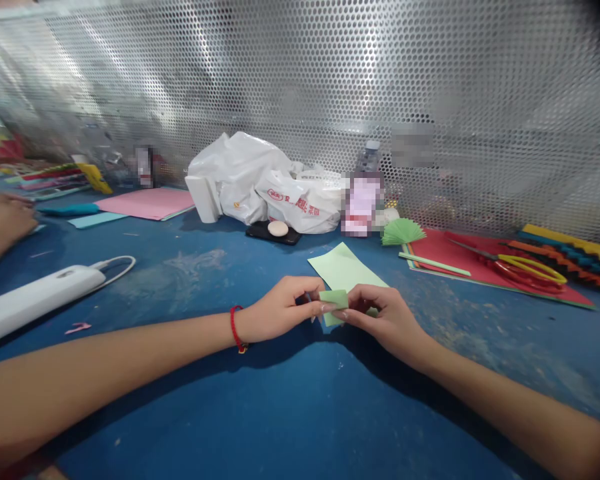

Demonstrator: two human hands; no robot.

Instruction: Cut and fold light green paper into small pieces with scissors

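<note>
Between my two hands is a small piece of light green paper [334, 299], folded, with a flap hanging below the fingers. My left hand [285, 308], a red cord bracelet on its wrist, pinches the paper's left side between thumb and fingers. On the right side, my right hand [380, 315] grips it with thumb and fingertips. Just behind the hands, a larger pale green sheet [350, 265] lies on the blue table [205, 413]. A green pleated paper fan [403, 231] rests farther back, to the right of that sheet.
Red paper [445, 247] with scissors [525, 268] lies at the right, near pleated strips [570, 250]. White bags [260, 180], a black phone [265, 233] and a bottle [363, 193] stand or lie behind. At left are a white device [40, 297], pink paper [147, 203] and another person's hand [5, 223].
</note>
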